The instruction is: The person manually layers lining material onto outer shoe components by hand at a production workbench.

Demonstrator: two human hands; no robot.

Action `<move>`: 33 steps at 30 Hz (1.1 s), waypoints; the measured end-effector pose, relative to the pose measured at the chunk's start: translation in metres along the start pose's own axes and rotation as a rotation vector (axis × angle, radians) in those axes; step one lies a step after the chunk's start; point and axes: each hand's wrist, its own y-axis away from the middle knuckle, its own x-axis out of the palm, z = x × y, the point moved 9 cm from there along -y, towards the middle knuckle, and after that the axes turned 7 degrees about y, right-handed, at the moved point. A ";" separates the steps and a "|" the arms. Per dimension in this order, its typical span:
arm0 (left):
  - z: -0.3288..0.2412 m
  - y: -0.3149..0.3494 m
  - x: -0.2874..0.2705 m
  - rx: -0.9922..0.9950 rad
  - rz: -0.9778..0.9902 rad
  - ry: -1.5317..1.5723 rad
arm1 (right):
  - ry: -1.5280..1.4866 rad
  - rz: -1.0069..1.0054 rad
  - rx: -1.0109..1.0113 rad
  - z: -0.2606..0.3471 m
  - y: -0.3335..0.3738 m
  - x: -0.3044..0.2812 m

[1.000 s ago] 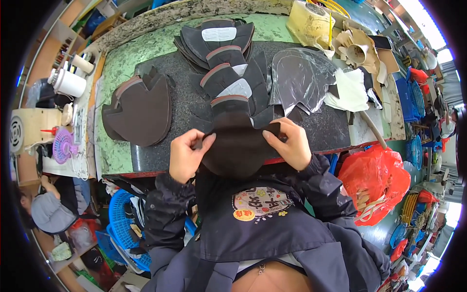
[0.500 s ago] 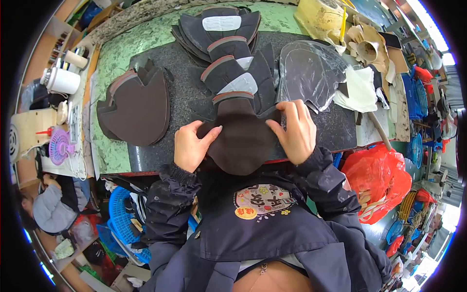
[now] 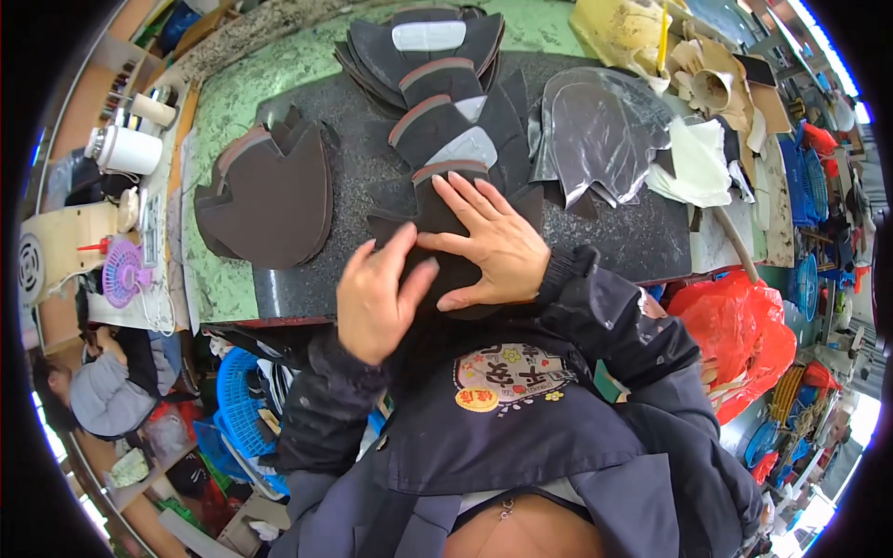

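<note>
A dark brown, soft-looking cut piece point(image 3: 449, 270) lies at the table's near edge, partly hidden under my hands. My right hand point(image 3: 493, 244) rests flat on it with the fingers spread. By the left side of the piece is my left hand point(image 3: 372, 302), its thumb and fingers apart; whether its fingertips touch the piece I cannot tell. Just beyond, a row of overlapping dark pieces point(image 3: 433, 123) with reddish-brown edges and pale grey patches runs away from me. It reaches a stack of similar pieces point(image 3: 372, 56) at the far side.
To the left sits a pile of brown cut pieces point(image 3: 274, 209). On the right are plastic-covered dark pieces point(image 3: 600, 121), a white crumpled sheet point(image 3: 702, 163) and a yellow container point(image 3: 614, 37). A red bag point(image 3: 730, 335) hangs below the right edge; blue baskets point(image 3: 244, 400) stand lower left, near a seated person.
My right hand has moved from the piece's right edge onto its middle and flattened out. My left hand has let go of the left edge and shifted slightly nearer me.
</note>
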 end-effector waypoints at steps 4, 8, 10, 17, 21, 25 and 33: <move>-0.012 -0.058 -0.012 0.148 -0.264 -0.239 | -1.200 -0.532 0.357 -0.065 0.023 -0.020; 0.010 -0.045 -0.002 0.165 -0.266 0.009 | -0.532 -0.582 0.410 -0.067 0.051 -0.085; -0.001 -0.032 -0.013 0.191 -0.338 0.192 | -0.133 -0.724 0.479 -0.096 0.087 -0.122; 0.012 -0.033 -0.163 0.137 -0.652 -0.410 | 0.466 -0.487 0.884 -0.225 0.208 -0.185; -0.050 -0.054 -0.011 0.054 0.135 -0.192 | 0.482 -0.278 0.942 -0.243 0.191 -0.179; -0.055 -0.039 0.060 0.479 0.032 -0.478 | 0.446 -0.148 1.001 -0.266 0.184 -0.171; -0.051 -0.025 0.038 0.555 0.018 -0.393 | 0.377 -0.141 1.000 -0.280 0.184 -0.171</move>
